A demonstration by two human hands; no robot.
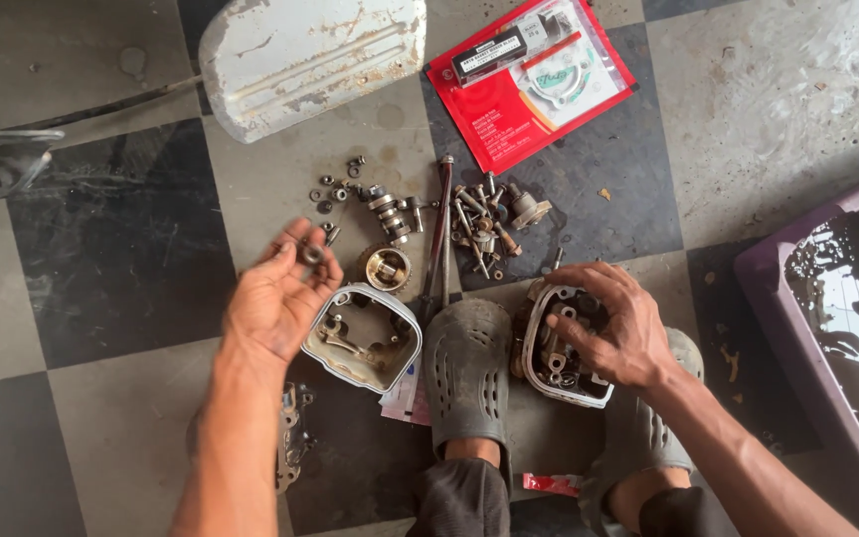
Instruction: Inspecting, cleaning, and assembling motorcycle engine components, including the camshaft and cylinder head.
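Observation:
My left hand is palm up, pinching a small dark ring-shaped part between thumb and fingertips, just above an open engine cover casting on the floor. Resting on a second engine casting, my right hand has its fingers reaching into the cavity. A piston lies just beyond the left casting. My grey perforated clog sits between the two castings.
Bolts, a camshaft and small parts lie scattered on the checkered tile floor, with a long wrench. A red parts packet and a dented white panel lie farther away. A purple tub of dark liquid stands at right.

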